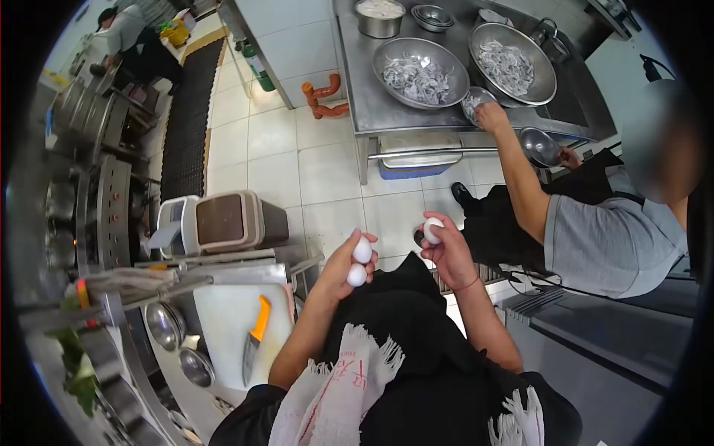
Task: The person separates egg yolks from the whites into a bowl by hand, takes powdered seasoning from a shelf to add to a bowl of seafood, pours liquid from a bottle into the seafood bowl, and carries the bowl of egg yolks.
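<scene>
Two white eggs (361,250) rest in my left hand (341,265), one above the other, with the fingers curled around them. My right hand (451,254) grips a single white egg (433,230) between thumb and fingers. Both hands are held out in front of my black apron (394,312), apart from each other, over the tiled floor. A white towel (338,394) with red print and frayed ends hangs over my front.
A co-worker (617,238) on the right reaches into a small bowl on the steel table (364,97), beside large bowls of pale strips (420,78). At left, an orange-handled knife (258,327) lies on a white cutting board (216,320). Lidded bins (238,219) stand ahead. Another person (141,41) works far left.
</scene>
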The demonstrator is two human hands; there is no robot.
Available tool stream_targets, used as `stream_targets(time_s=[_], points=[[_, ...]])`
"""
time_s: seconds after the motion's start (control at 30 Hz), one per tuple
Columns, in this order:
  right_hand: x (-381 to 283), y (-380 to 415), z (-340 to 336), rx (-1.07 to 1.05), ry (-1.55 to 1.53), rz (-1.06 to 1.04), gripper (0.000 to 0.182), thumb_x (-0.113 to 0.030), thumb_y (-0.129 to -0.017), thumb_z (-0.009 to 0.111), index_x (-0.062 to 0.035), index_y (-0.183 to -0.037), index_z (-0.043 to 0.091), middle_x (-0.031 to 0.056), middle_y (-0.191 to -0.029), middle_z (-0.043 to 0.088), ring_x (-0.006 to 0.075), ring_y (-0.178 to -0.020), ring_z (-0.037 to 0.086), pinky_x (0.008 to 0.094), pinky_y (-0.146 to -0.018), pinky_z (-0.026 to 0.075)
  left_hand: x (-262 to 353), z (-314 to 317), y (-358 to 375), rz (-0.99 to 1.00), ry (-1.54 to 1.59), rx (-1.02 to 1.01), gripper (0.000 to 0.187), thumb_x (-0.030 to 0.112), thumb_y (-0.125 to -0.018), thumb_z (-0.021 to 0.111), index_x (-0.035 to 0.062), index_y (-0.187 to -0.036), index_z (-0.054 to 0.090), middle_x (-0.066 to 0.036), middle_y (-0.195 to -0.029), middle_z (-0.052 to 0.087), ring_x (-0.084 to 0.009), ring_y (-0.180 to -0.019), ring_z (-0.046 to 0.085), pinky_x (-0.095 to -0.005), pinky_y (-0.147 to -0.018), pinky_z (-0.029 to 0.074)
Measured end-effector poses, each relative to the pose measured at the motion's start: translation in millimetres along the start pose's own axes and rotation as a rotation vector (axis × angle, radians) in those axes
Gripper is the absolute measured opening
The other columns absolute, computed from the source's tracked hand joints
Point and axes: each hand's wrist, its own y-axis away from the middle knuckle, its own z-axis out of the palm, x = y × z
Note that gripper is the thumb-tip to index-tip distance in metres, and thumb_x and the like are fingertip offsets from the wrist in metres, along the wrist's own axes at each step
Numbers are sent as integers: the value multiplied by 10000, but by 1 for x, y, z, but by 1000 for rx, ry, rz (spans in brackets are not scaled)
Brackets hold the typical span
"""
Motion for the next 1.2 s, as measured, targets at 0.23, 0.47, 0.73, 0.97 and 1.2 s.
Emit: stream_targets(time_s=[0.23, 0.47, 0.73, 0.97, 1.2], points=[[-87, -109, -11, 114, -59, -92, 347, -178, -1037, 552, -89, -1371, 522, 57, -1072, 633, 102, -732, 580, 277, -628, 511, 123, 43, -109, 143, -109, 58, 336, 403, -1051, 519, 105, -1204, 549, -88, -908, 644, -159, -642, 598, -306, -530, 515], [-176, -240, -36, 149, 27, -141, 294, -215, -1036, 560, -107, -1309, 545, 35, -1003, 624, 72, -666, 511, 235, -574, 434, 196, 74, -197, 176, -282, 233, 345, 349, -1044, 539, 66, -1241, 528, -73, -896, 646, -138, -624, 596, -306, -532, 528], [-300, -400, -41, 226, -50, -420, 334, -181, -1016, 582, -59, -1326, 553, 31, -961, 595, 94, -684, 558, 266, -545, 465, 270, 118, -274, 237, -378, 393, 342, 352, -1045, 555, 67, -1231, 526, -69, -852, 624, -142, -612, 589, -302, -502, 523], [-370, -569, -55, 620, 1066, -811, 409, -302, -896, 715, -68, -1229, 672, 206, -1061, 725, 348, -941, 717, 414, -835, 563, 323, 107, -334, 242, -461, 393, 349, 319, -1004, 654, 97, -1253, 548, -48, -813, 604, -128, -580, 576, -301, -476, 500], [-375, -597, -54, 663, 1448, -422, 402, -294, -896, 674, -96, -1245, 681, 244, -1111, 710, 398, -1072, 677, 470, -936, 539, 395, 49, -391, 293, -715, 341, 362, 280, -957, 720, 67, -1224, 598, 2, -802, 576, -81, -630, 544, -251, -552, 455]])
